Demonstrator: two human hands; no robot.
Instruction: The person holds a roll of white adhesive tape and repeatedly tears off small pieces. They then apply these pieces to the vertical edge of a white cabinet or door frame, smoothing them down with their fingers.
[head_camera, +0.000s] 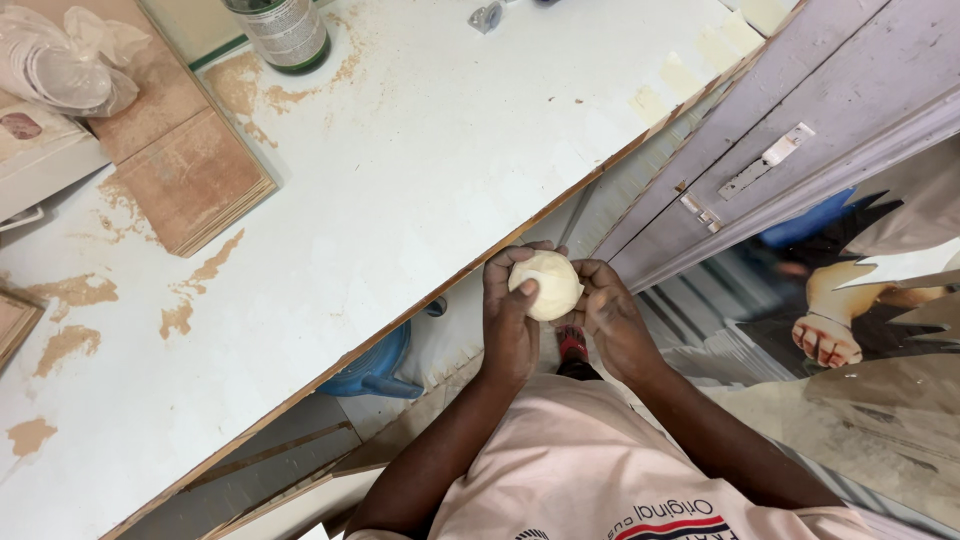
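The dough ball (546, 284) — pale, smooth and round — sits between both hands just off the table edge (420, 305). The left hand (510, 325) and right hand (612, 318) each have their grip pressed around it. The white table top carries brown dusty patches — and flat wooden boards (190, 180).

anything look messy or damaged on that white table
Yes: the white table has brown patches where its coating looks worn or smeared, mostly toward the left. Both hands cup a pale round lump.
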